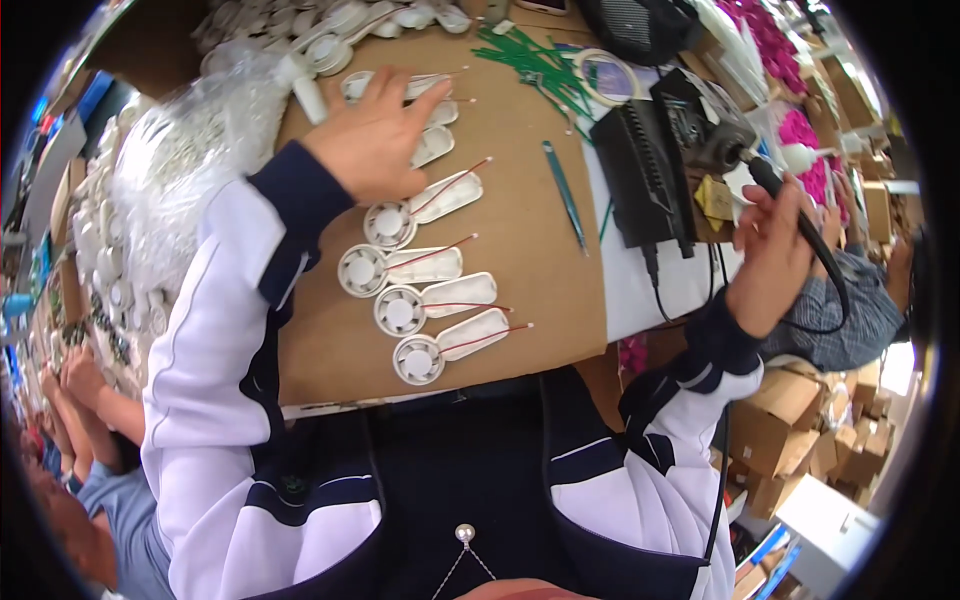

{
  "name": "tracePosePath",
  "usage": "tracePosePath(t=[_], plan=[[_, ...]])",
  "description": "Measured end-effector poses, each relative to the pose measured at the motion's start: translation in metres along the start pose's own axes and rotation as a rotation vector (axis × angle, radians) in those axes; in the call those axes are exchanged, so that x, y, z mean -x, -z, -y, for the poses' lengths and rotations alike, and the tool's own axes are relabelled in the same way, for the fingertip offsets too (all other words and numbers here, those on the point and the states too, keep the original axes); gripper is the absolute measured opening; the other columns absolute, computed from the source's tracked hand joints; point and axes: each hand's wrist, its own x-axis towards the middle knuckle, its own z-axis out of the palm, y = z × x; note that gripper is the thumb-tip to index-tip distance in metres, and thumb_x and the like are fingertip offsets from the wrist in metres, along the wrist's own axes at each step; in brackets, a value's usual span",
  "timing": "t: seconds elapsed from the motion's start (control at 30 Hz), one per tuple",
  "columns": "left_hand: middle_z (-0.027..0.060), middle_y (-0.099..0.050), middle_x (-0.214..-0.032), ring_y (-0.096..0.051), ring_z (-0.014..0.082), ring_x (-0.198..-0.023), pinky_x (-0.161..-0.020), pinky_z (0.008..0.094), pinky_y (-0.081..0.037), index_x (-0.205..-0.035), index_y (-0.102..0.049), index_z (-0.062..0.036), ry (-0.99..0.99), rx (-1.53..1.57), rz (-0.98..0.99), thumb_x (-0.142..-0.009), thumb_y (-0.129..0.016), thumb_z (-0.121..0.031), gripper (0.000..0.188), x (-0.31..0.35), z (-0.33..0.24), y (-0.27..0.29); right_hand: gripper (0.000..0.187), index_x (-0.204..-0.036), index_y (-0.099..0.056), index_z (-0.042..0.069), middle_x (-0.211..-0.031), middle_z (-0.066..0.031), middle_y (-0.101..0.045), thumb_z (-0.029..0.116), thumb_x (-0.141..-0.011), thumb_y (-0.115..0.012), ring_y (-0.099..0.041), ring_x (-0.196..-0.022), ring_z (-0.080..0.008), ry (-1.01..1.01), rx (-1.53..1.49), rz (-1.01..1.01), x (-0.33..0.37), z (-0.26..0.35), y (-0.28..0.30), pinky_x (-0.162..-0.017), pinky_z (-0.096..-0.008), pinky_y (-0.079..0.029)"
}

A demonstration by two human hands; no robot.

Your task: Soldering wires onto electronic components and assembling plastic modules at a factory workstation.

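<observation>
My left hand reaches over the far part of a brown cardboard sheet, fingers spread above white handheld-fan shells. It partly hides them; whether the fingertips touch them I cannot tell. Nearer to me, several more fan shells lie in a column, each with a round fan end, a long handle half and thin red wires. On the right, my right hand is closed around the black handle of a soldering iron. The iron's front end is at a dark stand, and its cable loops down beside my hand.
A black box-shaped unit stands right of the cardboard. Teal tweezers, green wires and a pale ring-shaped roll lie nearby. A clear plastic bag of white parts sits left. Other people work at both sides; cardboard boxes stand lower right.
</observation>
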Motion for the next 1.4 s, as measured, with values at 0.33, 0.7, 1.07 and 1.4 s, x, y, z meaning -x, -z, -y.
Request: tracePosePath(t=[0.33, 0.7, 1.07, 1.4], plan=[[0.0101, -0.058, -0.117, -0.056, 0.0292, -0.107, -0.083, 0.0566, -0.044, -0.133, -0.051, -0.0087, -0.003, -0.119, -0.305, -0.082, -0.064, -0.024, 0.055, -0.03, -0.005, -0.029, 0.053, -0.15, -0.037, 0.001, -0.099, -0.0127, -0.067, 0.035, -0.11, -0.043, -0.043, -0.057, -0.008, 0.01, -0.737, 0.363, 0.03, -0.026, 0.065, -0.048, -0.019, -0.034], [0.0145, -0.058, -0.126, -0.056, 0.0313, -0.118, -0.1, 0.0466, -0.043, -0.137, -0.048, -0.0071, 0.04, -0.036, -0.619, -0.079, -0.068, -0.022, 0.064, 0.036, 0.018, 0.07, 0.026, -0.125, -0.053, 0.004, -0.099, -0.0075, -0.06, 0.022, -0.109, -0.045, -0.042, -0.061, -0.0082, -0.003, -0.755, 0.089, 0.092, -0.047, 0.032, -0.048, -0.0224, -0.03], [0.0235, -0.067, -0.102, -0.064, 0.0428, -0.09, -0.079, 0.0457, -0.051, -0.129, -0.05, -0.0032, 0.853, -0.227, -0.39, -0.088, -0.059, -0.023, 0.047, 0.225, 0.335, 0.09, 0.024, -0.121, -0.058, 0.002, -0.107, -0.0106, -0.06, 0.008, -0.099, -0.052, -0.056, -0.091, -0.0206, 0.004, -0.026, 0.624, 0.121, -0.047, -0.054, -0.086, -0.0291, -0.043], [0.0221, -0.045, -0.148, -0.04, 0.0406, -0.138, -0.116, 0.0521, -0.027, -0.146, -0.045, -0.0113, 0.423, 0.127, -0.377, -0.089, -0.066, -0.039, 0.067, 0.206, 0.098, 0.051, 0.03, -0.125, -0.062, 0.002, -0.12, -0.0127, -0.063, 0.01, -0.095, -0.062, -0.057, -0.105, -0.0289, 0.422, 0.223, 0.946, 0.078, -0.01, -0.122, -0.096, -0.0349, -0.044]])
